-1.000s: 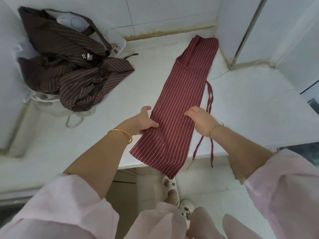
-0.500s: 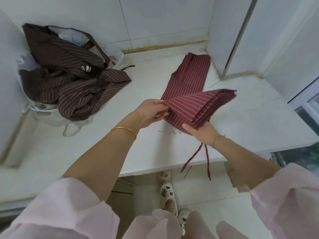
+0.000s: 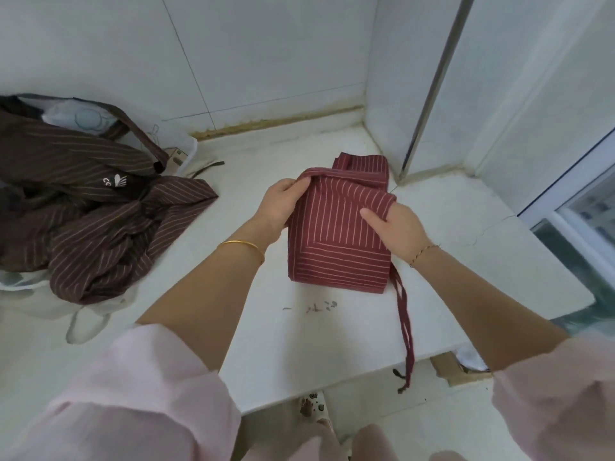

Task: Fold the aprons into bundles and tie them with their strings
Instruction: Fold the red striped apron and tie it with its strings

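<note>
Far left on the white counter [image 3: 466,261]: a heap of brown striped aprons [image 3: 100,207], unfolded, spilling from a pale bag [image 3: 83,327] — none of it bundled. Moving right, the left hand [image 3: 283,204] pinches the far-left corner of the red striped apron [image 3: 339,241], fingers curled round the folded-over edge. The apron lies mid-counter, directly ahead of the person and between the two hands. It is folded to a compact oblong whose long axis runs away from the body. Its near end rests flat on the surface; its far end is raised slightly in the grip, with a further layer showing beyond it by the wall corner. The right hand [image 3: 396,227] holds the far-right corner, thumb laid on top of the cloth, the other fingers hidden beneath it. The strings [image 3: 404,324] leave the bundle at its near-right corner, just below the right wrist, and trail toward the person, hanging over the counter's front edge. Assessment: folding is well advanced on this one piece; tying has not begun. The next move turns on those strings — they lie to the right, nearer the right hand, and run roughly parallel to the bundle's long axis, so they would have to be carried across it to bind. Risk: letting go of either corner may let the top fold spring open.
</note>
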A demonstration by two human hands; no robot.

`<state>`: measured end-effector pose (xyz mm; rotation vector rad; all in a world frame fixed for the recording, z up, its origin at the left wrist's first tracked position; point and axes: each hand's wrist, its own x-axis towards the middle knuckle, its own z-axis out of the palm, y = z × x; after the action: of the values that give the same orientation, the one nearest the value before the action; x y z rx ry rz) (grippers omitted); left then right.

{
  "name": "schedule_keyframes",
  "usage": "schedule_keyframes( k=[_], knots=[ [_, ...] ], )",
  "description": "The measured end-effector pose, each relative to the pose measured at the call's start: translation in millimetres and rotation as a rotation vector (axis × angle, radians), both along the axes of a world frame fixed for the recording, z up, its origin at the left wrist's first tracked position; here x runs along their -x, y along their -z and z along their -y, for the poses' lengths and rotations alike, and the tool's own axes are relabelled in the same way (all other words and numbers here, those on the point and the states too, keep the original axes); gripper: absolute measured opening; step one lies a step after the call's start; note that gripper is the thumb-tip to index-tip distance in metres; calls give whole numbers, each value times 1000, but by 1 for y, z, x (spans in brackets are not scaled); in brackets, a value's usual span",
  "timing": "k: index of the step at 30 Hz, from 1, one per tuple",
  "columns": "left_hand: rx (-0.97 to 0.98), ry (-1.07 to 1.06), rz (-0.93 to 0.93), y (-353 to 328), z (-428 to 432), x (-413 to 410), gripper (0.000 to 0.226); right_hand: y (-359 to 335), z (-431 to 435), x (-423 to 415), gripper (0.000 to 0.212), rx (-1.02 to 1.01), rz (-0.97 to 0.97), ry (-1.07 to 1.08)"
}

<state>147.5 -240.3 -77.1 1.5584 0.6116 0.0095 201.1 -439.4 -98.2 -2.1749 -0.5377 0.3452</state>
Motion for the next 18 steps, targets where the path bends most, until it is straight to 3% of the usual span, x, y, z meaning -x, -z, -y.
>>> schedule_keyframes(
  k=[3, 8, 11, 14, 18],
  knots=[
    [116, 237, -375, 26, -13, -9, 55, 19, -12, -28, 47, 63, -71, -5],
    [221, 600, -778, 65, -20, -6, 44, 52, -12, -42, 49, 91, -400, 95],
    [291, 764, -952, 71, -24, -1, 43, 58, -11, -46, 38, 39, -611, 123],
    [259, 799, -925, 69, -31, -1, 40, 58, -15, -53, 33, -36, -629, 138],
    [116, 375, -564, 69, -47, -26, 41, 59, -27, -66, 38, -109, -547, 167]
  ],
)
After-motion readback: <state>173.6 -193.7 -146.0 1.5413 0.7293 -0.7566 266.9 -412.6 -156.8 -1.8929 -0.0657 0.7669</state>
